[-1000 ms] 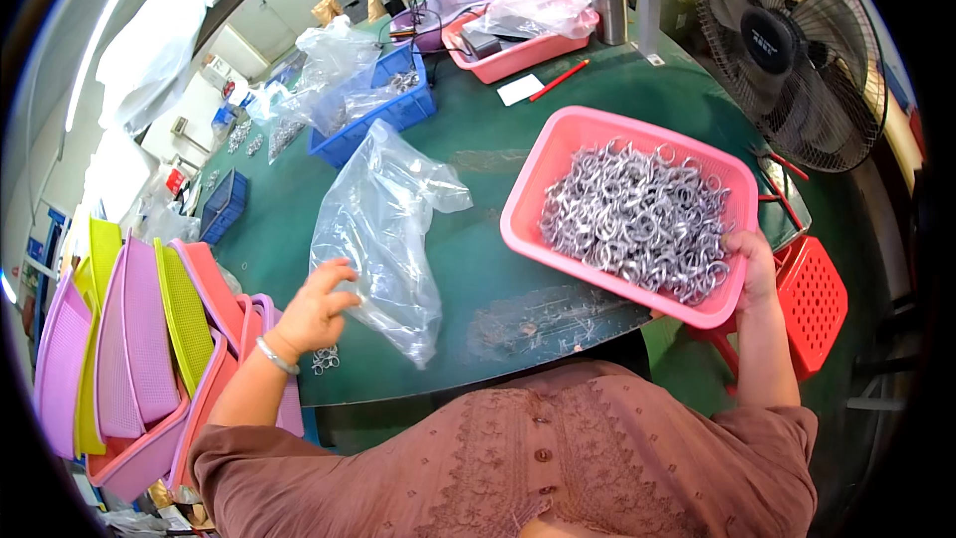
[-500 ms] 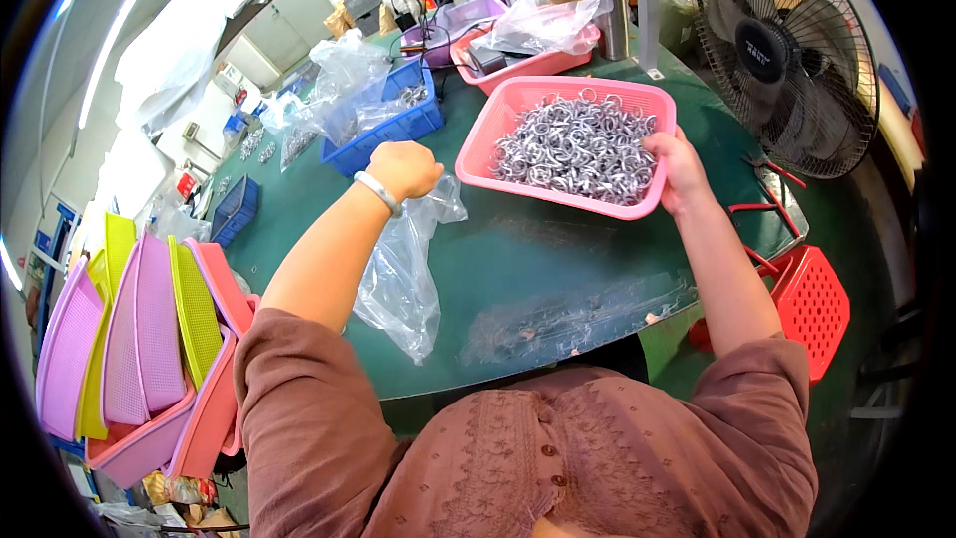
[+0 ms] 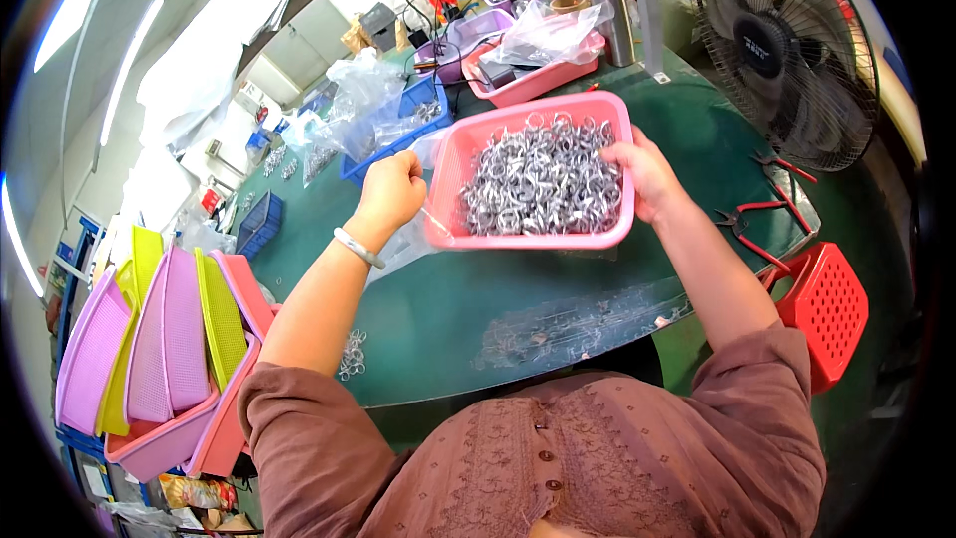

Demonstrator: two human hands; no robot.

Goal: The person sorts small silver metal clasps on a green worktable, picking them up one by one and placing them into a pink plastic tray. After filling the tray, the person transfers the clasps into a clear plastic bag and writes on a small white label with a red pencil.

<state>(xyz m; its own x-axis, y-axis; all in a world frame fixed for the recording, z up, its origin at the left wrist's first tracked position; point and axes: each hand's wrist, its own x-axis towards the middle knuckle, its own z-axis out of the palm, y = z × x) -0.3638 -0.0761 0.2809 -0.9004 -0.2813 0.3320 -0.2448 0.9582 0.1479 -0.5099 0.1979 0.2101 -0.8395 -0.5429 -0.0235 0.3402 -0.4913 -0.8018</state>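
Observation:
A pink plastic basket (image 3: 538, 241), heaped with silver metal rings (image 3: 543, 179), is held above the green table. My right hand (image 3: 645, 175) grips its right rim, thumb over the edge by the rings. Close to the basket's left side, my left hand (image 3: 391, 191) is closed in a fist on a clear plastic bag (image 3: 403, 251). Much of that bag is hidden behind the basket and my hand. A small group of loose rings (image 3: 354, 355) lies on the table beside my left forearm.
Behind are a blue basket (image 3: 410, 134) with clear bags, a pink basket (image 3: 543, 88) and a steel flask (image 3: 613, 25). Red-handled pliers (image 3: 752, 214) lie at the right, near a fan (image 3: 787, 50) and a red stool (image 3: 825, 314). Stacked baskets (image 3: 174, 349) stand left.
The pink basket has moved left and nearer to my left hand, now covering most of the clear bag. My left hand has come slightly lower. Loose rings by my left forearm have come into view.

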